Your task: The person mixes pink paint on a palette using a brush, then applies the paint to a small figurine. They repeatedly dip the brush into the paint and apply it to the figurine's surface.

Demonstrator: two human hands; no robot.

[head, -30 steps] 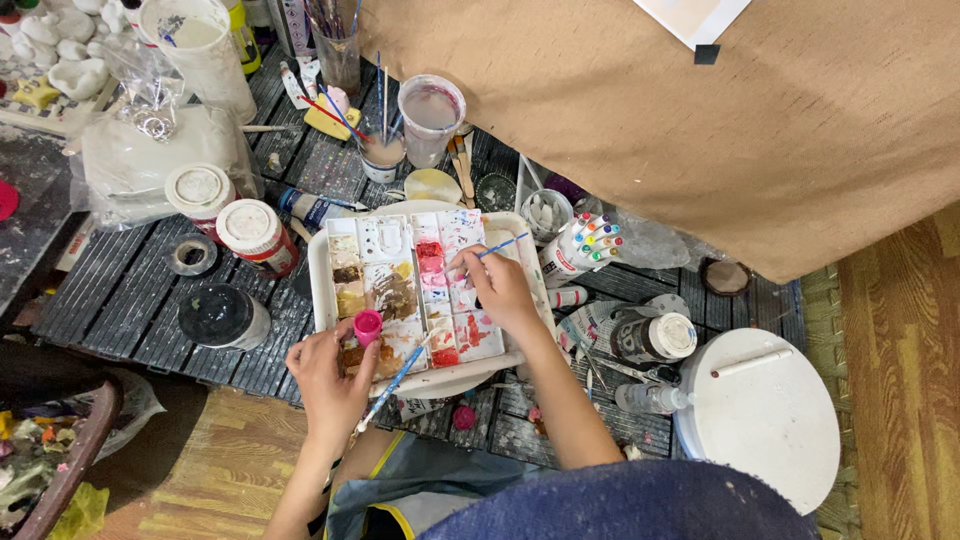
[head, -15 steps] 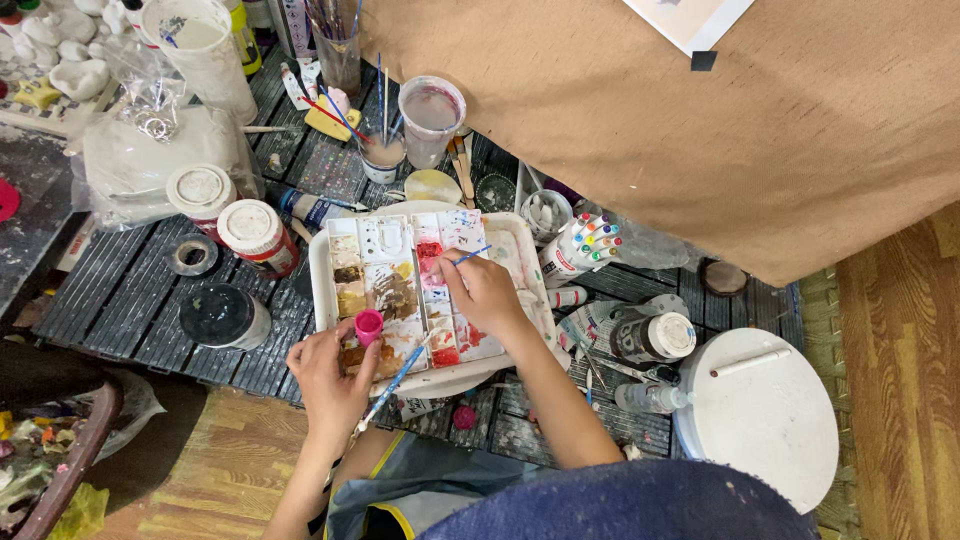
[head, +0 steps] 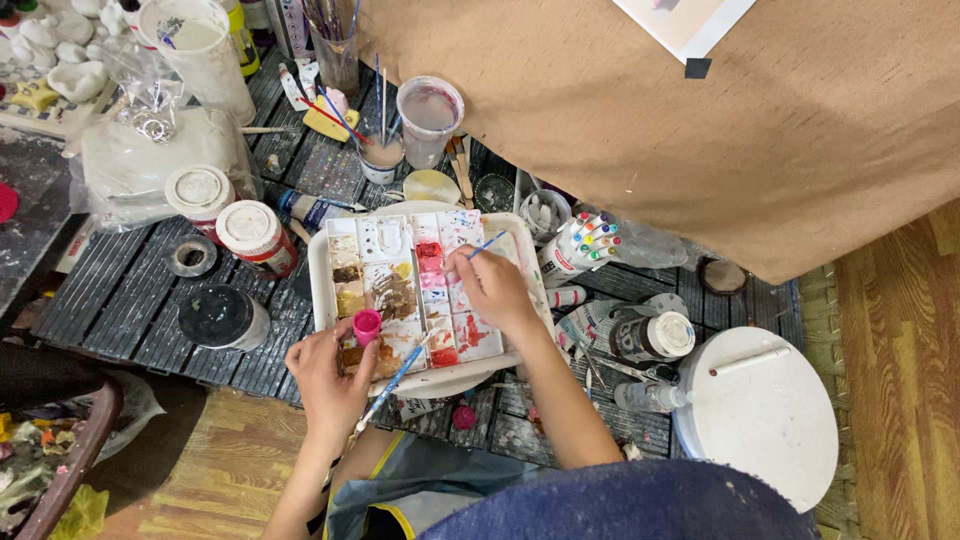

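— Palette [head: 330, 290], white plastic with a grid of wells, sits on the dark slatted table [head: 110, 290] right in front of the person. What differs from a moment back?

— The right hand [head: 495, 290] has crept inward. A second ago it sat toward the tray's right edge with the thin blue-handled brush [head: 487, 245] angled up over the rim; now the hand covers the right-hand wells and the bristles seem to dip among the pink and red ones. I'd judge paint is being picked up or mixed.

— And the grip?

— Right fingers pinch the brush shaft close together. The left hand [head: 330, 380] hasn't shifted — it stays at the tray's lower left corner, fingers curled round a small pink-capped bottle [head: 367, 325], with a second blue brush [head: 395, 380] tucked in the same hand and slanting down past the rim.

— How do the wells look?

— Well used: browns and ochres on the left, reds and pinks in the middle, smears dried across the dividers.

— Around it?

— Two white-lidded jars [head: 250, 235] to the left, a roll of tape [head: 190, 257], a cup of murky water [head: 428, 120] above, a tub of markers [head: 580, 245] at the right, and a white round lid [head: 760, 410] further right.
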